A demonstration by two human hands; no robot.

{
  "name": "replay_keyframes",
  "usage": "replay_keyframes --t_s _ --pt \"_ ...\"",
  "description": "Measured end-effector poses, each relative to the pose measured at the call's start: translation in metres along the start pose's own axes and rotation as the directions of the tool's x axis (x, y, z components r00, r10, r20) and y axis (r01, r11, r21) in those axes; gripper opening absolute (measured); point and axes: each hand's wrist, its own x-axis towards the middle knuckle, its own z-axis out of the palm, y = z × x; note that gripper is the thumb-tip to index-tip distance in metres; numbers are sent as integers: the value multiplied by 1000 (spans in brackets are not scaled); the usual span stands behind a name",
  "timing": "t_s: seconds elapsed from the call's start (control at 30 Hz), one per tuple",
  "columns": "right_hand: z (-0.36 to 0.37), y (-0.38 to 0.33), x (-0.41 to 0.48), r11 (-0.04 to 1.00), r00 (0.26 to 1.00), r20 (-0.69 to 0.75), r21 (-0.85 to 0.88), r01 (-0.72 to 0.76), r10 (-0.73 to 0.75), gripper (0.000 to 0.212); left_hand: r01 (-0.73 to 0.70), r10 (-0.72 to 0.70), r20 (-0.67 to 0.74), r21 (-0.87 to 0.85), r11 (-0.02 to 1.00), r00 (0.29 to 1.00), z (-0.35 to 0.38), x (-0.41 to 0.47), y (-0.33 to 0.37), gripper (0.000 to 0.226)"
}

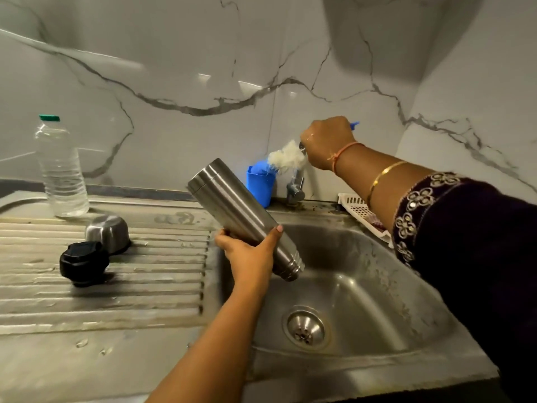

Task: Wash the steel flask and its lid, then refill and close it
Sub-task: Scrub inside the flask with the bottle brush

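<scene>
My left hand point(250, 254) grips the steel flask point(232, 210) round its lower half and holds it tilted over the sink point(377, 301), its open mouth down and to the right. My right hand point(327, 141) is raised by the back wall and grips a bottle brush point(286, 158) with white bristles and a blue handle end, held above the tap point(295, 187). On the ribbed drainboard point(116, 286) at the left lie the black inner lid point(84, 263) and the steel cup lid point(109, 232), upside down.
A clear plastic water bottle point(61, 170) with a green cap stands at the back left of the drainboard. A blue cup point(260, 184) sits beside the tap. A white plastic basket point(360, 210) lies at the sink's right edge. The drain point(305, 327) is uncovered.
</scene>
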Motion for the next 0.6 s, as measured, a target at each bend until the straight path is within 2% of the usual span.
replay_keyframes --t_s 0.1,0.2,0.27,0.37,0.6 --pt "-3 -13 13 994 998 16 -89 60 -59 21 15 -15 -10 -20 1000 1000 1 0 0 87" --pt "-3 -27 19 994 997 40 -82 73 -70 23 5 -6 -12 -37 999 1000 1 -2 1 87" --pt "-2 -30 22 998 998 51 -43 46 -44 21 -4 3 -9 -44 999 1000 1 -3 1 86" --pt "-4 -22 24 1000 999 25 19 -20 20 7 -2 1 -16 -50 999 1000 2 -5 2 85" --pt "-19 23 14 963 980 -54 205 -177 192 21 18 -18 -16 -22 1000 1000 1 -7 4 80"
